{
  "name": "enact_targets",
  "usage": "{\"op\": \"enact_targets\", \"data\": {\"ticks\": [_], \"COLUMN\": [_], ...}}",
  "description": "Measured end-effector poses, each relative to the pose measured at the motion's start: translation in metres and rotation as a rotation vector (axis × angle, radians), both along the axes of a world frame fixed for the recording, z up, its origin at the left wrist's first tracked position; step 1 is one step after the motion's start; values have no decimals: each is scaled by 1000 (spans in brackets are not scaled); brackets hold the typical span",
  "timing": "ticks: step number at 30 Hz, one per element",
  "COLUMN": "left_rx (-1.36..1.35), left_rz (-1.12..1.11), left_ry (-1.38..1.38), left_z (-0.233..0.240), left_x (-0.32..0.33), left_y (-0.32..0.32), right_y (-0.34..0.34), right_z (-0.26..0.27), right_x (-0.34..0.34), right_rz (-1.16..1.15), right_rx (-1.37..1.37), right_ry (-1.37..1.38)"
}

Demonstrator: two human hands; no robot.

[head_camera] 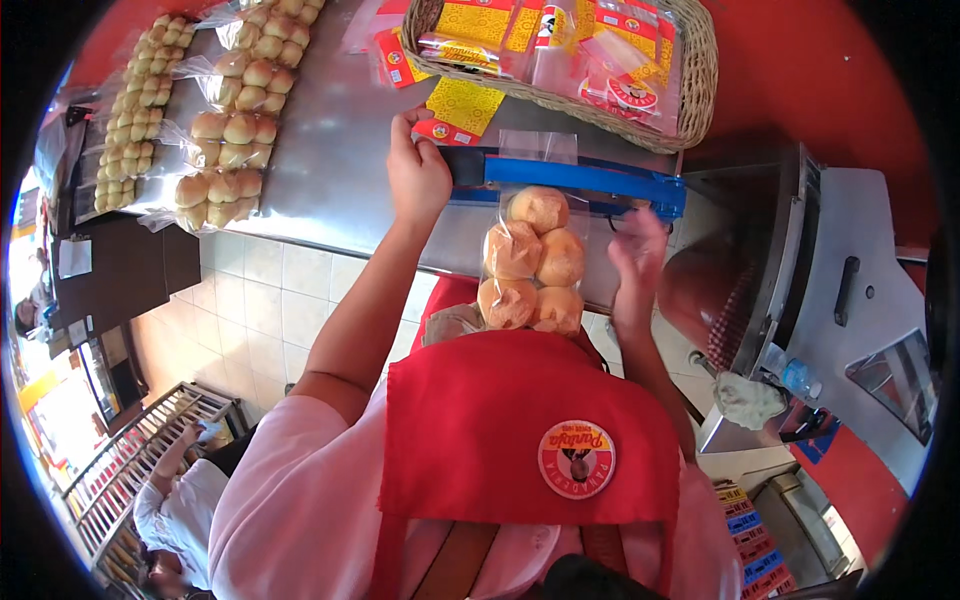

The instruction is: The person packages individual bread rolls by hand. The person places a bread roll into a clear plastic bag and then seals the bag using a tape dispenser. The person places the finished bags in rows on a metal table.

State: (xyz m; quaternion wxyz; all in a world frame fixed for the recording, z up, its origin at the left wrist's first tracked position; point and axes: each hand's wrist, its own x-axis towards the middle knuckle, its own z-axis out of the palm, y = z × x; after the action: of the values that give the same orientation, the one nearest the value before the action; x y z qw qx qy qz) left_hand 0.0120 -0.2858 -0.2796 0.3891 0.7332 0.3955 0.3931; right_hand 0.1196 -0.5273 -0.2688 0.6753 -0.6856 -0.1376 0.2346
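Observation:
A clear plastic bag of several bread rolls [536,259] lies at the steel table's front edge, its upper end between the jaws of a blue impulse bag sealer [585,174]. My left hand [418,169] is at the sealer's black handle end; the fingers are curled, and whether they grip it is hard to tell. My right hand [639,244], blurred, is just right of the bag near the sealer's hinge end, fingers apart and holding nothing. A yellow and red printed card [461,109] lies beyond my left hand.
A wicker basket [694,97] of printed packaging stands at the back. Bagged small rolls [225,191] line the steel table's [322,150] left side. A grey machine [840,285] with a door handle stands at right. Another person [184,495] is at a slatted rack, lower left.

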Motion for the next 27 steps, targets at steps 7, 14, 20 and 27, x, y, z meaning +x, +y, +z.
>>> {"op": "enact_targets", "data": {"ticks": [7,14,20,27], "left_rx": [-343,-530,-177,-297], "left_rz": [-71,-37,-78,-71], "left_ry": [-360,-136,-112,-158], "left_z": [-15,-3,-20,-30], "left_x": [1,3,-5,2], "left_y": [8,13,13,11], "right_y": [-26,-22,-12,-20], "right_z": [5,21,42,24], "right_x": [-47,-43,-49,-48], "right_rz": [343,339,413,382], "right_rx": [355,177,156,257], "right_ry": [835,818,655,710]}}
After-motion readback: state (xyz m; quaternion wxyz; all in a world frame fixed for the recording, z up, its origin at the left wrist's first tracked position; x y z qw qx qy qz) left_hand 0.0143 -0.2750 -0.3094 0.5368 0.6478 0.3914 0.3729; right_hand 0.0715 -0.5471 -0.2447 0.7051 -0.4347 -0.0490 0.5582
